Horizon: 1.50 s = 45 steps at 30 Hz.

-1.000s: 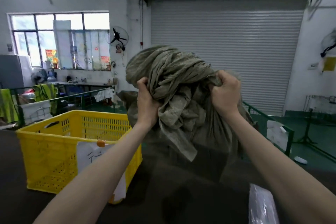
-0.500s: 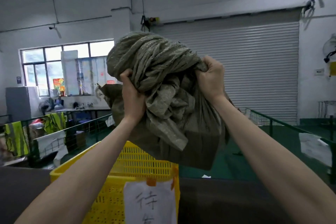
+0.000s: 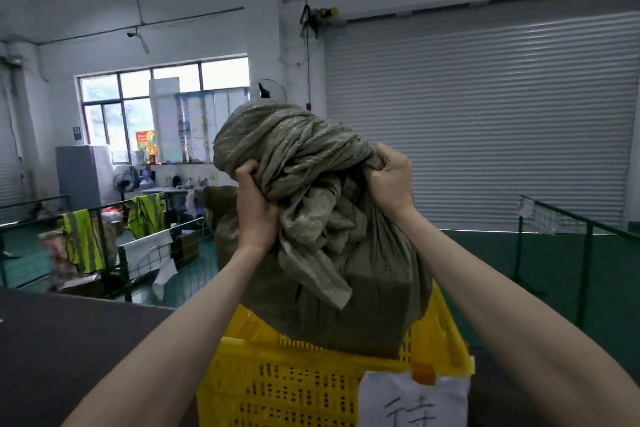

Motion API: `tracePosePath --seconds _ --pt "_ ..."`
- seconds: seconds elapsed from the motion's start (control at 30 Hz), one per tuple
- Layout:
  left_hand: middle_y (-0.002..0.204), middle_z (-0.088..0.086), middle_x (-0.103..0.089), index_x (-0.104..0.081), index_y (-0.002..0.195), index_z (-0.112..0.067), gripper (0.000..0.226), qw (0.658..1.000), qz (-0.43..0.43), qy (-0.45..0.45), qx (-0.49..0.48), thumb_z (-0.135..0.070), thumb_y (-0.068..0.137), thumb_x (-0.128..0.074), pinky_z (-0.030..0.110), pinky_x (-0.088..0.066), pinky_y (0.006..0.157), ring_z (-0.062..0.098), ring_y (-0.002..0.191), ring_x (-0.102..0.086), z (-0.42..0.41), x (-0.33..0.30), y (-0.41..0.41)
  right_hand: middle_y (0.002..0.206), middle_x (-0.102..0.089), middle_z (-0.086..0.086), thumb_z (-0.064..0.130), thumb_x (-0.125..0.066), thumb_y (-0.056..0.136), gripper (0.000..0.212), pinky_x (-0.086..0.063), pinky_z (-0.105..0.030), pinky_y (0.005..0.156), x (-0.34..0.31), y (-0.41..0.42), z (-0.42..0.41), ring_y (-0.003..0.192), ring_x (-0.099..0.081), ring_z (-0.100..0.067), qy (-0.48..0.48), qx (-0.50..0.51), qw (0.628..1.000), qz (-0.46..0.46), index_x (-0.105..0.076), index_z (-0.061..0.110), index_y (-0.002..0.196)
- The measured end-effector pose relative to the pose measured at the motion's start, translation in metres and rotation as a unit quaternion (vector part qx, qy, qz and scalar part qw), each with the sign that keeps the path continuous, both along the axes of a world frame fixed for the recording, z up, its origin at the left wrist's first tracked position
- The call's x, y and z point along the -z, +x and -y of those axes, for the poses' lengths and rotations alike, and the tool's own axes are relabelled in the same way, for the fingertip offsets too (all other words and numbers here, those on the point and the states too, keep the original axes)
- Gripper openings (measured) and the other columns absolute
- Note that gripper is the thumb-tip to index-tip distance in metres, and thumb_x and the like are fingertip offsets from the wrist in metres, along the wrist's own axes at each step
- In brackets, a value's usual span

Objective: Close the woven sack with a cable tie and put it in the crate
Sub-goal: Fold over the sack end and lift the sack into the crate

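While fingers [image 3: 246,173] of both hands stay clenched in bunched neck of woven sack [image 3: 322,218], we hold load above yellow crate [image 3: 291,388]; sack bottom at rim level, inside walls. Left hand [image 3: 256,208] grips near fold, right hand [image 3: 389,177] grips far fold. Cable tie not visible. We lower straight, keep sack centred between walls, release only once seated.
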<state>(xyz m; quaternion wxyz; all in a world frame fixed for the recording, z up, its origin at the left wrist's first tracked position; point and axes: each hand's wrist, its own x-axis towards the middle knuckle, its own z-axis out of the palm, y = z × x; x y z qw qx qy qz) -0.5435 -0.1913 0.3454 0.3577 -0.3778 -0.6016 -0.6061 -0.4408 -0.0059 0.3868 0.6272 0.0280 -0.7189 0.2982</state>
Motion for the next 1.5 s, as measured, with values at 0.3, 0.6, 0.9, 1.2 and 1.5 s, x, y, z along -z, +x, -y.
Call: tracePosePath --seconds 0.3,0.6,0.9,1.2,1.5 --pt "0.121 0.015 -0.053 -0.029 0.127 -0.022 0.056 0.987 0.112 -0.107 -0.036 0.001 0.085 -0.057 0.034 -0.046 0.083 0.028 0.105 -0.055 0.006 0.097 -0.069 0.049 -0.038 0.012 -0.01 -0.056 0.067 0.041 -0.024 -0.028 0.052 0.091 -0.072 -0.004 0.059 -0.037 -0.012 -0.026 0.03 0.983 0.177 -0.035 0.022 0.052" --pt "0.122 0.014 -0.054 -0.016 0.132 -0.033 0.062 0.913 0.233 -0.335 -0.015 -0.018 0.089 -0.058 0.045 -0.053 0.084 0.03 0.102 -0.058 0.004 0.18 -0.083 0.053 -0.035 0.002 -0.009 -0.051 0.066 0.042 -0.018 -0.039 0.054 0.184 -0.074 -0.034 0.064 -0.041 -0.026 -0.019 0.104 0.924 0.368 -0.025 0.02 0.052" --pt "0.134 0.018 -0.051 0.011 0.15 -0.02 0.083 0.753 0.231 -0.602 -0.13 -0.032 0.094 -0.05 0.045 -0.048 0.091 0.033 0.114 -0.056 -0.004 0.191 -0.086 0.059 -0.045 -0.002 0.002 -0.057 0.068 0.036 -0.033 -0.038 0.056 0.2 -0.067 -0.046 0.068 -0.051 -0.028 -0.024 0.118 0.888 0.443 -0.032 0.02 0.052" --pt "0.134 0.011 -0.055 -0.039 0.14 -0.022 0.053 0.757 0.317 -0.572 -0.021 -0.029 0.091 -0.057 0.041 -0.046 0.098 0.027 0.115 -0.054 0.013 0.176 -0.106 0.121 -0.058 -0.006 0.026 -0.07 0.08 0.049 -0.043 -0.047 0.097 0.192 -0.036 -0.033 0.111 -0.055 -0.026 0.014 0.079 0.806 0.587 -0.049 0.015 0.123" --pt "0.161 0.004 -0.006 -0.003 0.152 -0.033 0.107 0.733 0.38 -0.54 0.166 -0.073 0.07 -0.058 0.046 -0.03 0.111 0.028 0.145 -0.018 0.045 0.12 -0.051 0.143 -0.047 -0.004 0.017 -0.063 0.086 0.06 -0.037 -0.041 0.109 0.204 0.003 -0.024 0.13 -0.044 -0.021 0.029 0.035 0.809 0.586 -0.039 0.019 0.14"
